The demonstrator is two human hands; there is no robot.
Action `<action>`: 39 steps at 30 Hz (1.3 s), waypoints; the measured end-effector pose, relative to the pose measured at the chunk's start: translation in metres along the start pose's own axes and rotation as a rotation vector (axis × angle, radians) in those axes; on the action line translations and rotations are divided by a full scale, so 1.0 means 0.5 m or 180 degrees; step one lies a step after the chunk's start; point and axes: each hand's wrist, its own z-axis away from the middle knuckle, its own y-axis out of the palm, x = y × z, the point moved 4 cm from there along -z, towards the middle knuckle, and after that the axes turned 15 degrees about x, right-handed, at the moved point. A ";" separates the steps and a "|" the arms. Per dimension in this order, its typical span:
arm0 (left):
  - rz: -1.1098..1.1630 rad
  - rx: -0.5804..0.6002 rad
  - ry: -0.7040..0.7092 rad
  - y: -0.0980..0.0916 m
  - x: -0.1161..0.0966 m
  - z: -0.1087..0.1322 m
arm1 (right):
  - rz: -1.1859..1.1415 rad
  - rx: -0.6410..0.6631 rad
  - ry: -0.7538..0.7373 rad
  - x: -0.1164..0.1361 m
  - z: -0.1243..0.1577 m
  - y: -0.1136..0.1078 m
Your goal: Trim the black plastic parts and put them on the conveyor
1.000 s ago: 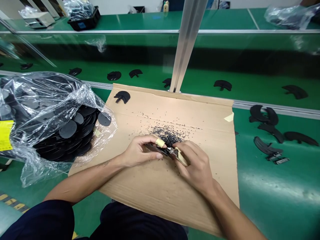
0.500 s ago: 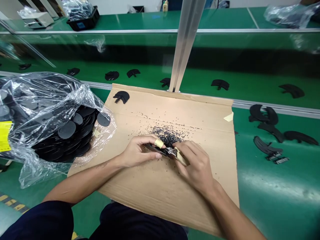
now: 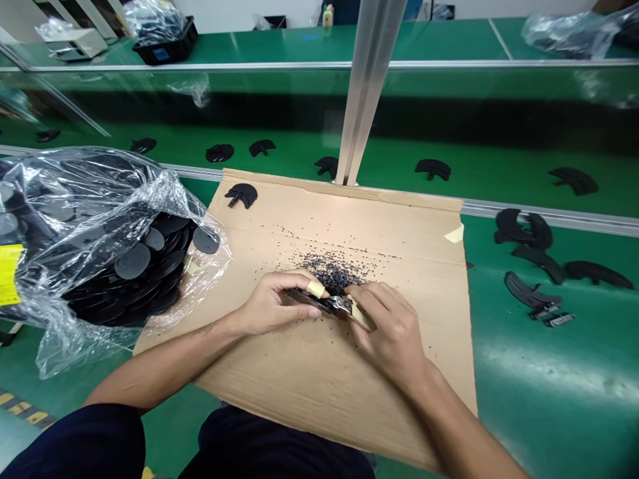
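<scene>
My left hand point(image 3: 273, 305) is closed on a flat black plastic part point(image 3: 307, 301), its taped fingertip on top. My right hand point(image 3: 392, 332) grips a small tool point(image 3: 355, 313) with a pale handle and a metal tip that touches the part's edge. Both hands rest over a sheet of brown cardboard point(image 3: 349, 372). A heap of small black shavings point(image 3: 335, 273) lies on the cardboard just beyond my fingers.
A clear plastic bag point(image 3: 94, 246) full of black round parts lies at the left. One black part point(image 3: 242, 194) sits on the cardboard's far left corner. More black parts point(image 3: 529, 233) lie on the green bench at right and on the conveyor point(image 3: 434, 169). A metal post point(image 3: 367, 86) rises behind.
The hands stay almost in place on the part and tool. The view has shifted slightly, and the parts on the conveyor have drifted a little to the left.
</scene>
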 end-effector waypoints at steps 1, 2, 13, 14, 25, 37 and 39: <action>-0.0006 0.0002 -0.0013 0.000 0.000 0.000 | -0.0002 0.0011 0.0008 0.000 0.000 0.000; -0.0008 0.0007 -0.0020 0.000 0.001 0.000 | -0.0005 0.0032 0.0016 0.000 0.001 0.000; 0.0153 0.0116 0.0039 0.011 -0.007 -0.002 | -0.0242 -0.0119 0.0052 0.001 0.007 -0.004; 0.0146 0.0100 0.0001 0.011 -0.006 -0.002 | -0.0255 -0.0142 0.0083 -0.003 0.005 -0.003; 0.0125 -0.0058 -0.0056 0.002 -0.003 0.000 | -0.0201 -0.0045 0.0024 0.000 -0.002 0.002; -0.0219 0.0087 0.0158 -0.001 -0.018 -0.001 | 0.0052 -0.0038 -0.0123 0.001 0.000 -0.003; -0.0249 0.0089 0.0199 -0.001 -0.018 -0.001 | 0.0141 -0.0047 -0.0140 0.001 0.000 -0.005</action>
